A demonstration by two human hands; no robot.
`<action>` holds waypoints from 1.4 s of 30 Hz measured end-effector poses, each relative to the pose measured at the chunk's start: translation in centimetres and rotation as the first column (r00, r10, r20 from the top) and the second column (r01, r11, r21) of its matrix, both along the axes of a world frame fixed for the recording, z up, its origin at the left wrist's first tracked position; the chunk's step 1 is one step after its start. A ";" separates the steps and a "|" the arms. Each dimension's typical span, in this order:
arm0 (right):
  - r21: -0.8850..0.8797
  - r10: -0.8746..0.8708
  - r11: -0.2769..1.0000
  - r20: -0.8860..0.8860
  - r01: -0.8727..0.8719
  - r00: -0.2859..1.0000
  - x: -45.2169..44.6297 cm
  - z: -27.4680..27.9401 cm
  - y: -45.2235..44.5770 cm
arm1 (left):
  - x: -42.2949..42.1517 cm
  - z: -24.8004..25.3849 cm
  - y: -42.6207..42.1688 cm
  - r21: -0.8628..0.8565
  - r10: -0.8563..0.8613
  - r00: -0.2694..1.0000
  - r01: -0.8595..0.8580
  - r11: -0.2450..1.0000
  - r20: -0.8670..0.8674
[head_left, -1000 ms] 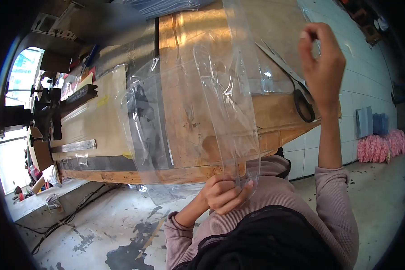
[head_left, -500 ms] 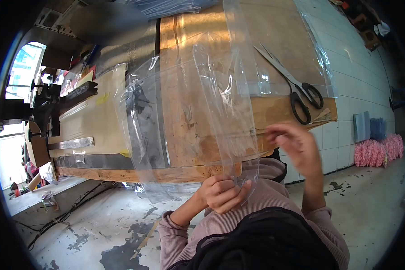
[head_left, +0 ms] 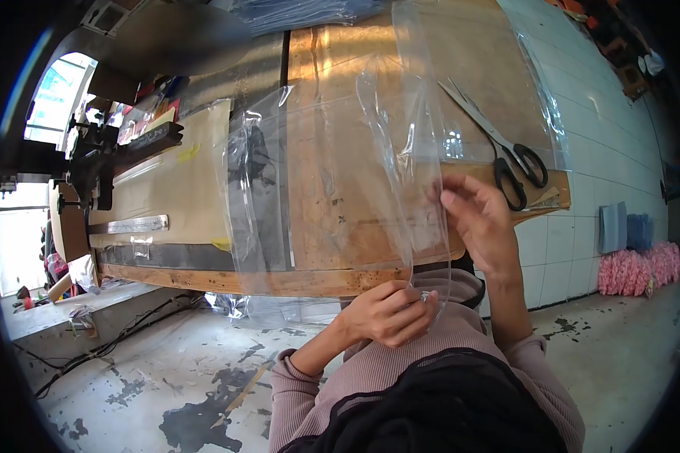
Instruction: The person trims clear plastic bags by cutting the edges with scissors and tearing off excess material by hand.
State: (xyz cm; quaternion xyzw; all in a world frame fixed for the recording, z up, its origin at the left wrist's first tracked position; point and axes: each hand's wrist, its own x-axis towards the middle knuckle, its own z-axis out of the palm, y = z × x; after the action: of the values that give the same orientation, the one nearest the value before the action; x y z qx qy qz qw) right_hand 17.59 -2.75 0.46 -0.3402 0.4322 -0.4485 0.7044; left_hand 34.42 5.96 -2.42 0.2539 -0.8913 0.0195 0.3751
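My left hand [head_left: 394, 313] is closed around the lower right corner of a clear plastic sheet [head_left: 340, 181], close to my body. The sheet spreads over the table, hangs past its front edge and has a long fold on its right side. My right hand [head_left: 480, 223] is raised beside the sheet's right edge, fingers bent and apart, with nothing visible in them. Whether its fingertips touch the plastic I cannot tell. Just beyond this hand, scissors [head_left: 499, 143] with black handles lie with their blades pointing away from me.
The wooden table [head_left: 174, 279] holds a metal ruler [head_left: 132, 224] at the left and a stack of clear plastic [head_left: 302, 15] at the far side. A black clamp-like device [head_left: 94, 166] stands left. Pink bundles [head_left: 638, 269] rest on the floor by the tiled wall.
My right hand has moved left and up to the sheet's right edge. My left hand keeps its grip on the corner. The view has shifted slightly.
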 end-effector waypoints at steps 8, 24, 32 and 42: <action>-0.135 0.022 0.991 0.060 -0.014 0.998 -0.7 0.4 -4.1 | 0.0 -0.1 0.1 -0.043 -0.067 0.996 0.069 0.997 0.053; -0.493 -0.158 0.869 -0.374 -0.052 0.914 1.4 2.1 -3.0 | 3.6 8.9 -3.5 0.295 0.051 0.990 -0.087 0.952 0.128; -0.735 -0.252 0.659 -0.417 -0.160 0.873 2.9 4.0 0.3 | 5.5 13.0 -16.0 0.214 0.063 0.969 -0.116 0.970 0.239; -0.706 -0.268 0.703 -0.377 -0.088 0.887 1.6 4.2 1.1 | 5.5 14.2 -17.3 0.516 -0.276 0.949 0.163 0.841 0.150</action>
State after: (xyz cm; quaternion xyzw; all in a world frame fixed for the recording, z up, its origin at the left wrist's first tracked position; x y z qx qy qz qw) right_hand 19.18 -1.69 4.65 -0.6555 0.3955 -0.5221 0.3759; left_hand 39.92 -11.35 11.79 0.2338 -0.9251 -0.2260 0.1963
